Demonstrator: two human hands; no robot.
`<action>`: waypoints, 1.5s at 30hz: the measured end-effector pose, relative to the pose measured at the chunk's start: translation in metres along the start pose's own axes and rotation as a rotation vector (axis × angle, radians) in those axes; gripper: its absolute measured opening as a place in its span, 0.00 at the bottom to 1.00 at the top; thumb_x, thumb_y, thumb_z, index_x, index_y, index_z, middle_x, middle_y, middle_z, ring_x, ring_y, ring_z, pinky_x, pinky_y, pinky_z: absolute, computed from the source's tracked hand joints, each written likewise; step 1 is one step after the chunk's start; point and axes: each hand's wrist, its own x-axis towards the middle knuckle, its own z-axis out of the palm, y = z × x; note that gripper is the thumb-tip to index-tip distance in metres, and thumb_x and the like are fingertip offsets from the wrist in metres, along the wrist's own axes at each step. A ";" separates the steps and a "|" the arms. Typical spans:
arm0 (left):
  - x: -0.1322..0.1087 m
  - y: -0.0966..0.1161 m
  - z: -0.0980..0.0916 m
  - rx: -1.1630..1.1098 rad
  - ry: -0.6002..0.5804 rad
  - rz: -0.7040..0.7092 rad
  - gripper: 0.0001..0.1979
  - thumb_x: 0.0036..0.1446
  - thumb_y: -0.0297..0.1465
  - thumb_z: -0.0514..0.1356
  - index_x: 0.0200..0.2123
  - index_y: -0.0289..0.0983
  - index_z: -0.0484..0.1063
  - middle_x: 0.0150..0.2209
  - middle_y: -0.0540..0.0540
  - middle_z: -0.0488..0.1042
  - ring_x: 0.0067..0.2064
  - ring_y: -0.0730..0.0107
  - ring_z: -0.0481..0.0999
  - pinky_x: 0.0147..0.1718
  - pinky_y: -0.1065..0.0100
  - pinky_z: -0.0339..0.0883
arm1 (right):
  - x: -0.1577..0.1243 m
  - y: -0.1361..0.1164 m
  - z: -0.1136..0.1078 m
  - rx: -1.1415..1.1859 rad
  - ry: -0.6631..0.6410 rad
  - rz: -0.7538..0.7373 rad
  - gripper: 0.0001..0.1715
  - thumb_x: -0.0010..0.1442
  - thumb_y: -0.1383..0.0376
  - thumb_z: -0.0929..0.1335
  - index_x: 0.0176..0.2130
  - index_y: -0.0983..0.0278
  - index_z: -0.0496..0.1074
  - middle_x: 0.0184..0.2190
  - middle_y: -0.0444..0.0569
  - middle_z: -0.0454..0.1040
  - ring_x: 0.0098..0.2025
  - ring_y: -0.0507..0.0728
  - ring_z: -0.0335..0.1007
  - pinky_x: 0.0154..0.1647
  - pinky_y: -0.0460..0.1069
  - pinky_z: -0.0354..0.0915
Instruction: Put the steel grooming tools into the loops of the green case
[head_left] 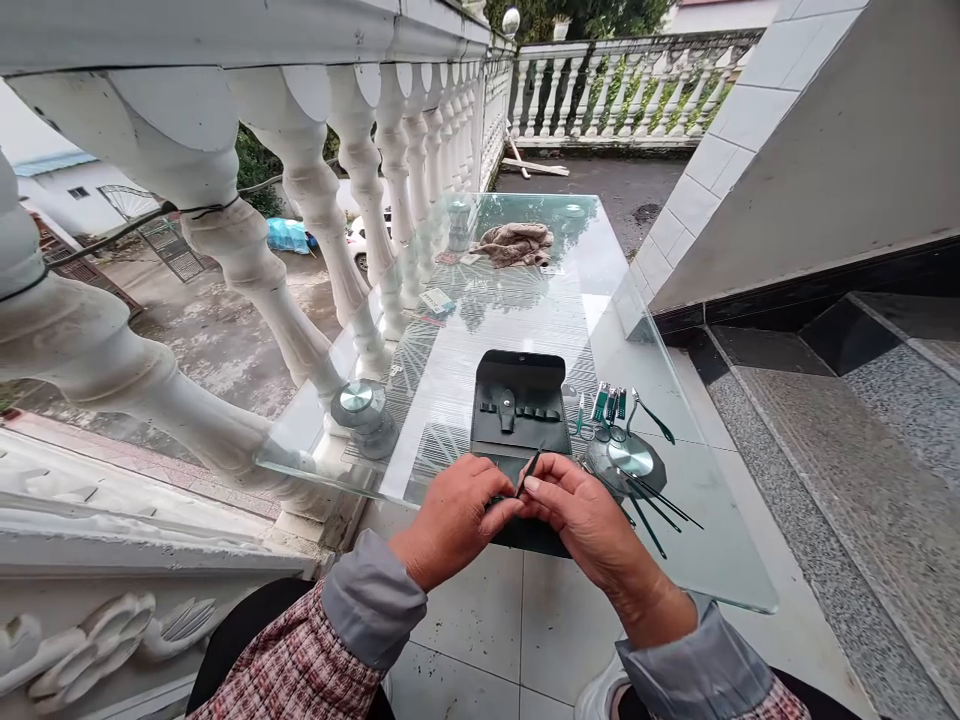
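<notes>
Our left hand (466, 510) and right hand (576, 508) pinch a dark tool (532, 464), seemingly to steady it; right of the black case (525, 382), clippers (601, 402) lie out, perhaps for easy reach.

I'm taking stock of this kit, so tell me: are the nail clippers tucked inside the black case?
No, the nail clippers lie on the glass table, to the right of the open black case.
</notes>
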 end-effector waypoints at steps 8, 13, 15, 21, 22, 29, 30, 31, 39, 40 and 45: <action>0.001 0.006 -0.011 -0.001 -0.132 -0.034 0.09 0.57 0.25 0.57 0.24 0.37 0.66 0.24 0.53 0.67 0.30 0.72 0.66 0.29 0.71 0.58 | 0.001 -0.005 0.005 -0.086 0.077 -0.054 0.21 0.45 0.52 0.72 0.29 0.64 0.65 0.24 0.41 0.67 0.25 0.49 0.64 0.30 0.47 0.65; -0.001 -0.006 -0.016 0.067 -0.101 -0.052 0.04 0.60 0.31 0.57 0.37 0.37 0.69 0.37 0.48 0.71 0.40 0.66 0.68 0.39 0.66 0.64 | 0.016 -0.013 -0.008 -0.152 0.291 -0.129 0.27 0.37 0.51 0.74 0.31 0.64 0.66 0.23 0.41 0.67 0.23 0.49 0.65 0.24 0.47 0.67; -0.003 -0.010 -0.015 0.112 -0.115 -0.056 0.08 0.56 0.31 0.61 0.40 0.37 0.68 0.40 0.46 0.70 0.44 0.63 0.67 0.42 0.64 0.65 | 0.024 -0.011 -0.013 -0.189 0.328 -0.128 0.26 0.37 0.50 0.74 0.30 0.64 0.66 0.22 0.42 0.68 0.23 0.50 0.66 0.24 0.46 0.67; -0.004 -0.009 -0.009 0.176 -0.175 -0.022 0.17 0.48 0.31 0.67 0.41 0.36 0.66 0.45 0.43 0.68 0.47 0.58 0.66 0.46 0.59 0.65 | 0.039 -0.002 -0.008 -0.352 0.265 -0.072 0.17 0.43 0.55 0.70 0.28 0.64 0.67 0.20 0.42 0.68 0.21 0.49 0.67 0.21 0.44 0.66; -0.004 -0.009 -0.008 0.177 -0.178 -0.023 0.17 0.48 0.31 0.67 0.41 0.36 0.66 0.45 0.43 0.67 0.47 0.58 0.66 0.46 0.58 0.65 | 0.040 -0.001 -0.006 -0.371 0.261 -0.062 0.16 0.44 0.56 0.70 0.28 0.64 0.68 0.19 0.42 0.68 0.20 0.49 0.66 0.20 0.44 0.65; -0.004 -0.013 -0.004 0.186 -0.183 -0.031 0.18 0.47 0.32 0.67 0.40 0.36 0.66 0.45 0.42 0.67 0.47 0.57 0.67 0.45 0.57 0.66 | 0.049 0.000 0.000 -0.516 0.215 0.013 0.11 0.49 0.58 0.66 0.26 0.64 0.67 0.14 0.39 0.65 0.12 0.46 0.58 0.13 0.42 0.56; -0.004 -0.013 -0.004 0.188 -0.181 -0.027 0.18 0.47 0.32 0.68 0.40 0.36 0.67 0.45 0.42 0.67 0.47 0.57 0.66 0.45 0.57 0.66 | 0.051 0.001 0.000 -0.530 0.217 0.015 0.10 0.49 0.59 0.66 0.26 0.64 0.67 0.13 0.38 0.65 0.12 0.46 0.58 0.12 0.42 0.56; -0.004 -0.013 -0.004 0.190 -0.180 -0.024 0.18 0.47 0.32 0.68 0.40 0.36 0.67 0.45 0.42 0.67 0.47 0.57 0.66 0.45 0.57 0.66 | 0.052 0.002 0.000 -0.541 0.222 0.015 0.10 0.49 0.59 0.66 0.27 0.64 0.67 0.13 0.38 0.64 0.11 0.46 0.58 0.12 0.42 0.56; -0.005 -0.016 0.000 0.202 -0.198 -0.025 0.14 0.48 0.34 0.67 0.37 0.36 0.69 0.45 0.42 0.67 0.47 0.56 0.66 0.44 0.57 0.66 | 0.057 0.009 0.006 -0.591 0.249 0.001 0.09 0.49 0.60 0.65 0.26 0.63 0.67 0.12 0.38 0.64 0.10 0.47 0.58 0.13 0.43 0.55; -0.005 -0.016 0.000 0.205 -0.196 -0.023 0.14 0.48 0.34 0.67 0.37 0.36 0.69 0.45 0.42 0.67 0.47 0.56 0.66 0.44 0.57 0.66 | 0.057 0.009 0.008 -0.590 0.251 -0.002 0.09 0.50 0.60 0.64 0.26 0.63 0.66 0.12 0.38 0.64 0.10 0.47 0.58 0.13 0.43 0.55; -0.006 -0.018 0.003 0.232 -0.182 -0.017 0.15 0.46 0.35 0.68 0.36 0.36 0.70 0.44 0.43 0.67 0.46 0.57 0.67 0.44 0.59 0.67 | 0.056 0.009 0.009 -0.594 0.253 0.002 0.09 0.50 0.59 0.64 0.26 0.63 0.65 0.11 0.37 0.63 0.10 0.47 0.57 0.13 0.43 0.55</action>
